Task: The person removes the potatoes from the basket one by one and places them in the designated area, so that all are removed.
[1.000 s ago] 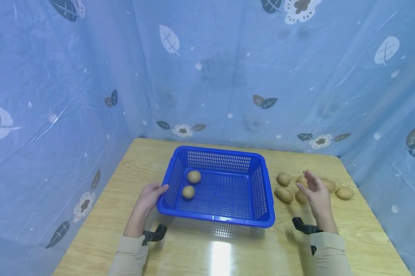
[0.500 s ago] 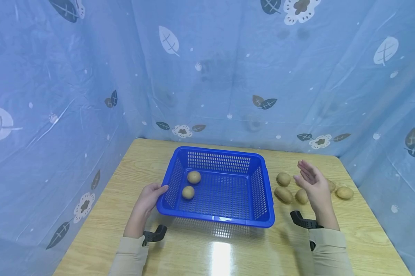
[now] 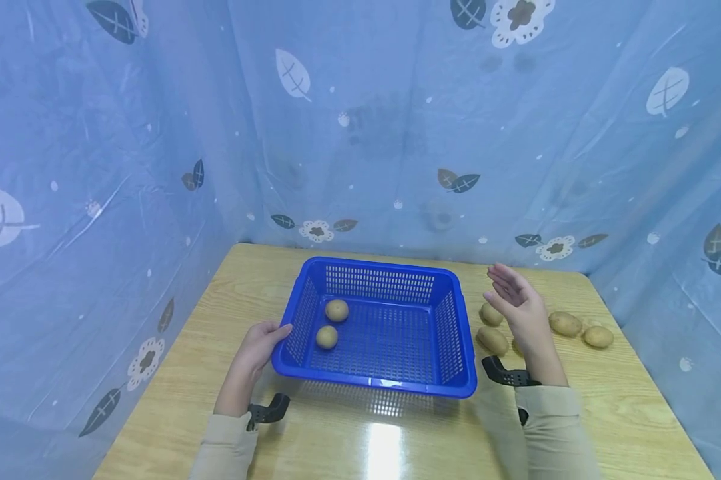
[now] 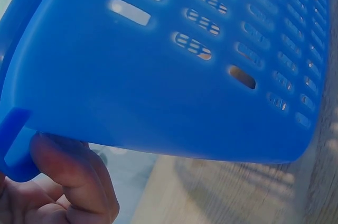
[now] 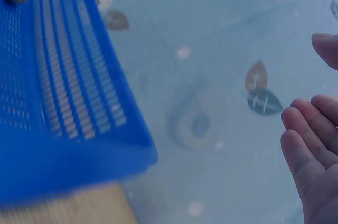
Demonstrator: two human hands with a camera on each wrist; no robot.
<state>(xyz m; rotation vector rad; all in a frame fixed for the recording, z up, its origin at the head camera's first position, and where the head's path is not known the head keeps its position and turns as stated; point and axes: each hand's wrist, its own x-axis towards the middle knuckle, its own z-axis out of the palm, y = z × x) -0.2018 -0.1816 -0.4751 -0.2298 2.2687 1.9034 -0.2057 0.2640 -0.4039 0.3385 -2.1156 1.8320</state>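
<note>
My left hand (image 3: 258, 347) grips the left rim of a blue plastic basket (image 3: 423, 387), thumb over the rim. In the left wrist view, fingers (image 4: 74, 171) curl beneath that rim. Inside the basket, toward its left side, lie two potatoes, one farther back (image 3: 336, 310) and one nearer (image 3: 326, 337). My right hand (image 3: 525, 317) is raised to the right of the basket, above a group of potatoes. Its fingers (image 5: 306, 155) are extended, the thumb stands apart, and the right wrist view shows nothing between them.
Several potatoes lie on the wooden table (image 3: 624, 407) right of the basket, including a long potato (image 3: 492, 341) beside it and a potato (image 3: 598, 337) farthest right. My right hand partly covers some. A blue patterned curtain (image 3: 384, 147) hangs behind and at both sides.
My right hand has moved left and up, away from the middle of the potato group, toward the basket. The left hand and the basket have stayed in place.
</note>
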